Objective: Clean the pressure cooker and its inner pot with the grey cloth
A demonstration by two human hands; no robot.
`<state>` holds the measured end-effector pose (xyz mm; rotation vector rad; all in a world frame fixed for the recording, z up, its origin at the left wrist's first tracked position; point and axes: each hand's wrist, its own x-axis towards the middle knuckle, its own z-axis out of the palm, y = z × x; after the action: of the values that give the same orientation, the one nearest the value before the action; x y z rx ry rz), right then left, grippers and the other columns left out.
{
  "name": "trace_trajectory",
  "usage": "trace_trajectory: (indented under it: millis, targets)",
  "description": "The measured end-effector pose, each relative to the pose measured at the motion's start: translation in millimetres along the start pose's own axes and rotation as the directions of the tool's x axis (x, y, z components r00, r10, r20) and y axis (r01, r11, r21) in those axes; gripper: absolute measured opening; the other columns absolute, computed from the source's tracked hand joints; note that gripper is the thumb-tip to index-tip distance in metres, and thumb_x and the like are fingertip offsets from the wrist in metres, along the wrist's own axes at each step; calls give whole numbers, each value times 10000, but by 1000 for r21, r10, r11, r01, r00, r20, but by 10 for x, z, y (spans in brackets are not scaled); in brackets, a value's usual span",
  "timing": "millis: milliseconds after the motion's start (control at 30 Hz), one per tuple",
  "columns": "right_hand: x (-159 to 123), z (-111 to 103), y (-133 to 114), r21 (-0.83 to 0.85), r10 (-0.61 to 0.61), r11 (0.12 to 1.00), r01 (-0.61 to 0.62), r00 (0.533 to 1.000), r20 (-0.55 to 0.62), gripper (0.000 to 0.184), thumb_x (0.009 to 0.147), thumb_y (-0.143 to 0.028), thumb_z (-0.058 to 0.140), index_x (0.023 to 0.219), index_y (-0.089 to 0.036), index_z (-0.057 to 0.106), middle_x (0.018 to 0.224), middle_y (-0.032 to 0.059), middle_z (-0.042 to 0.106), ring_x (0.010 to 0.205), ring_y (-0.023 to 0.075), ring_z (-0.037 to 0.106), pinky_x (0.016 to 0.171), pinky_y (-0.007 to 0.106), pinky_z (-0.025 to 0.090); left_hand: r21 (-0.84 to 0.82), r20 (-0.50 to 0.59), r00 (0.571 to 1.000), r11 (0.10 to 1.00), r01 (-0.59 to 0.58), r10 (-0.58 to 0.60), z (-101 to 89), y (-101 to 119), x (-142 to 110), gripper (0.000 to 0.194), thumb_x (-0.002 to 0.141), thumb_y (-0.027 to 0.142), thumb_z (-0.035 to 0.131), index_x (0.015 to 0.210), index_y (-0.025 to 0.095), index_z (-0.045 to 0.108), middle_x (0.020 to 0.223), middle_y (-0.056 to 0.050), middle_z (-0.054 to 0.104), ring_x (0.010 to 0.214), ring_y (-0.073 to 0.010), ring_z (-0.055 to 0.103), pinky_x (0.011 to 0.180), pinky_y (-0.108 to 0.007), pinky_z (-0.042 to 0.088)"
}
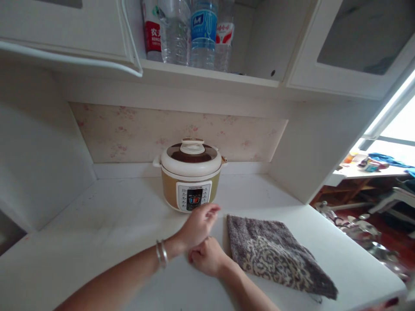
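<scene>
My left hand point(201, 221), with two silver bangles point(161, 254) at the wrist, is just in front of the rice cooker, its fingers loosely bent and partly hidden. Nothing shows in it. Close below it, my right hand point(208, 258) is curled into a fist over the counter; I see no object in it. The two hands overlap in view, and whether they touch is unclear. Behind them stands an electric cooker point(191, 175) with a white and brown lid and a control panel. A folded brown patterned towel point(275, 255) lies right of my right hand.
The white counter point(106, 242) runs between side panels. Above hangs a cabinet shelf point(210, 80) with several plastic bottles point(203, 32). A white cable point(71, 60) hangs at upper left. Beyond the right edge are metal pots point(363, 233) on the floor and a cluttered table point(356, 172).
</scene>
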<state>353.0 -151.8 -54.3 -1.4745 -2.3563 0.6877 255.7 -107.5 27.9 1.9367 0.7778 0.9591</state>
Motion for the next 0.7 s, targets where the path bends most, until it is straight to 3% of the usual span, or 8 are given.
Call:
trace_trajectory:
  millis: [100,167,233,300,367,433,567,700]
  targets:
    - [27,-14,-42,15,10,1000,-9,999,-37,279,788,-133,461,712,-231,711,741,-27,716,740,130,648,732,205,430,15,-243,959,988,153,-145,-782,-302,-238,287,869,407,523,1000,184,646,1037,-77,683,986,-221,629,919,-368,483]
    - [40,-13,-57,27,20,999,-19,998,-60,278,748,-147,451,696,-238,708,744,-27,723,728,126,648,714,192,416,-83,-412,870,962,261,-272,-1211,-507,-332,338,840,440,550,1019,168,639,1069,-96,670,982,-242,631,876,-387,507]
    - [44,-8,-65,36,30,999,-28,997,-65,282,734,-159,439,685,-240,704,748,-24,725,725,125,646,716,187,408,-223,-440,834,940,259,-334,-1532,-667,-341,418,836,457,552,1153,189,605,1284,-112,575,1114,-259,580,871,-390,520]
    - [42,-2,-70,41,39,999,-37,997,-70,288,730,-164,427,679,-241,700,748,-20,724,726,125,643,723,185,404,-310,-335,862,908,280,-381,-1730,-764,-257,519,838,488,557,1313,285,511,1484,-65,386,1274,-263,462,916,-400,505]
    - [38,-1,-72,45,38,998,-35,996,-75,293,727,-163,418,673,-240,696,746,-18,721,729,124,641,731,183,401,-332,-201,887,881,338,-416,-1806,-808,-106,605,837,544,550,1399,388,392,1564,5,228,1377,-260,324,978,-428,462]
    - [37,-5,-77,49,30,998,-26,997,-77,299,729,-161,409,670,-240,691,746,-18,719,732,123,639,735,180,399,-341,-123,890,861,378,-439,-1779,-827,62,676,830,603,526,1440,433,289,1577,30,177,1415,-263,242,1013,-461,425]
    - [51,-15,-100,29,17,999,-15,997,-76,293,730,-157,407,661,-238,680,738,-17,714,717,124,631,709,186,390,-382,-157,898,863,330,-412,-1599,-871,257,756,825,647,494,1467,468,138,1578,53,157,1421,-262,223,996,-456,448]
    - [84,-2,-131,-19,47,999,-48,996,-79,260,725,-169,430,625,-226,663,700,-4,704,671,136,611,664,208,371,-372,-183,893,869,325,-412,-1496,-891,260,778,816,654,504,1474,450,142,1568,40,204,1396,-279,278,980,-459,462]
